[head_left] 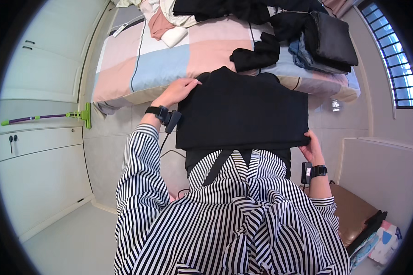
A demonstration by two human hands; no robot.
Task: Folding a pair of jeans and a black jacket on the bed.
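Striped shirt nearest. Left hand: fingers bunched at the upper left edge of the black garment; cannot tell how firmly they grip. Right hand: pinched nearly closed on its lower right corner. Garment spread flat across the lap, far edge overlapping the bed in view. Judgement: draw edges gently taut, keep corners square, smooth creases outward.

The left hand stretches farther forward, fingers angled inward, than the right hand.
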